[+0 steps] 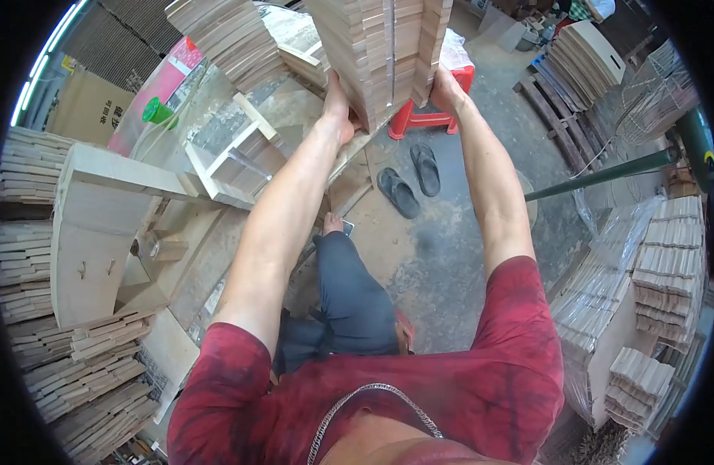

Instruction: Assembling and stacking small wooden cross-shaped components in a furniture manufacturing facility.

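Note:
Both arms reach forward to a tall stack of light-brown wooden strips (pixel 396 54). My left hand (pixel 340 108) presses on its left side, low down. My right hand (pixel 448 89) grips the lower right side, with its fingers partly hidden behind the wood. Between the hands, the stack stands upright near the edge of the workbench (pixel 295 101); its top runs out of view. Left of it, more wooden strips (pixel 225 46) are piled on the bench. Nearer to me lies a pale wooden frame (pixel 241 151) with strips inside.
A red plastic stool (pixel 425 118) stands behind the stack, with dark slippers (pixel 398 192) on the floor before it. A green cup (pixel 157 111) sits left. Piled strips (pixel 31 263) line the left; wrapped bundles (pixel 605 263) and a green pole (pixel 605 174) are right.

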Tool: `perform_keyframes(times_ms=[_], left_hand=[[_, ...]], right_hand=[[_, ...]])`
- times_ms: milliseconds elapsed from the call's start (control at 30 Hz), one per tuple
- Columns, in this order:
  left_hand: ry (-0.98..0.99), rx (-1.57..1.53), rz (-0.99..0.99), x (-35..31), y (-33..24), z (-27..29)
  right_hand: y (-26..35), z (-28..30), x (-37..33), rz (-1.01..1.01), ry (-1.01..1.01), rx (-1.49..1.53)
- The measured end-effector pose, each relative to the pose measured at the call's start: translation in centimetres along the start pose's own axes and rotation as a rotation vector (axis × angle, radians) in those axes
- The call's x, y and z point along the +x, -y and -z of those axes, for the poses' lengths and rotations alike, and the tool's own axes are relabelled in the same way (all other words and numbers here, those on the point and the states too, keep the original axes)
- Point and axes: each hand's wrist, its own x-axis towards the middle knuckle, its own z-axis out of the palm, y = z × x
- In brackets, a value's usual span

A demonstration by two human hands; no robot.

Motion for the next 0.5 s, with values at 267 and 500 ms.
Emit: perform_keyframes(times_ms=[267, 500], left_hand=[[0.102, -0.023, -0.004, -3.3, -0.8, -5.1], [0.163, 0.03, -0.004, -3.9, 0.3, -6.1]], right_hand=[[-0.7, 2.5, 0.2, 0.036, -0.013, -0.024], [-0.1, 4.1, -2.6, 0.01, -0.05, -0.054]])
